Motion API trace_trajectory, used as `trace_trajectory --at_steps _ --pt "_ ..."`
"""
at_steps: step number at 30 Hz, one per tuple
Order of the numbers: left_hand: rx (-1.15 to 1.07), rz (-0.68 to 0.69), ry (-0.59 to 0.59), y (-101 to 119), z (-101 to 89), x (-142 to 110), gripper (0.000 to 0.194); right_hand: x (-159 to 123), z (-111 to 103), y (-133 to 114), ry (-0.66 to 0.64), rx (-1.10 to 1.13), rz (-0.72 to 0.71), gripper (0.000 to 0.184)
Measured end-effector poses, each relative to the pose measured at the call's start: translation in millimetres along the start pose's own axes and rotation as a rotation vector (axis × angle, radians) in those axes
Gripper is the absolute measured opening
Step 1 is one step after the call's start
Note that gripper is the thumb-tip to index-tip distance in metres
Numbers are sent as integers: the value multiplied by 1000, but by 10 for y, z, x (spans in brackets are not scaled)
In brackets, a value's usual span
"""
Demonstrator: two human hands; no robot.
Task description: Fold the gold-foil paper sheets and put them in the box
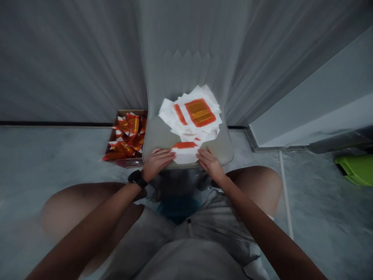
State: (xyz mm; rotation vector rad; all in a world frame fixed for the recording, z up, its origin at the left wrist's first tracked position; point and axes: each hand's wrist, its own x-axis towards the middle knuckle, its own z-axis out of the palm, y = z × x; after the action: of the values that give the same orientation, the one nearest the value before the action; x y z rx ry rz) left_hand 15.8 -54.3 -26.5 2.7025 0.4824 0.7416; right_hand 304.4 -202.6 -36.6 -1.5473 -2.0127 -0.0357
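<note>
A partly folded white paper sheet with an orange band (pixel 185 156) lies at the front of a grey chair seat (pixel 154 136). My left hand (pixel 158 161), with a dark watch on the wrist, has its fingers together on the sheet's left edge. At the right edge, my right hand (pixel 210 161) holds it the same way, fingers pressed together. Just beyond sits a loose stack of white papers (pixel 167 111); the top one carries an orange square with a gold middle and a separate orange strip.
Left of the seat, a cardboard box (pixel 132 162) on the floor is full of folded orange, gold and white papers. A grey curtain (pixel 72 58) hangs behind the chair. A bright green object (pixel 355 170) stands at the far right, near a pale wall panel (pixel 320 101).
</note>
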Motion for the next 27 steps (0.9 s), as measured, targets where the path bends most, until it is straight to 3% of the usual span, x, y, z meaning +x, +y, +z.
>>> trace_trajectory --at_steps 10,14,19,27 --pt "-50 64 -40 19 -49 -19 33 -171 4 -138 64 -57 2 31" --pt "26 67 -57 38 -24 -21 33 -162 3 -214 20 -72 42 34" --pt "142 -2 -32 126 30 1 31 -155 9 -273 27 -84 39 35" --pt "128 -24 -45 148 38 25 32 -135 2 -243 41 -59 88 32"
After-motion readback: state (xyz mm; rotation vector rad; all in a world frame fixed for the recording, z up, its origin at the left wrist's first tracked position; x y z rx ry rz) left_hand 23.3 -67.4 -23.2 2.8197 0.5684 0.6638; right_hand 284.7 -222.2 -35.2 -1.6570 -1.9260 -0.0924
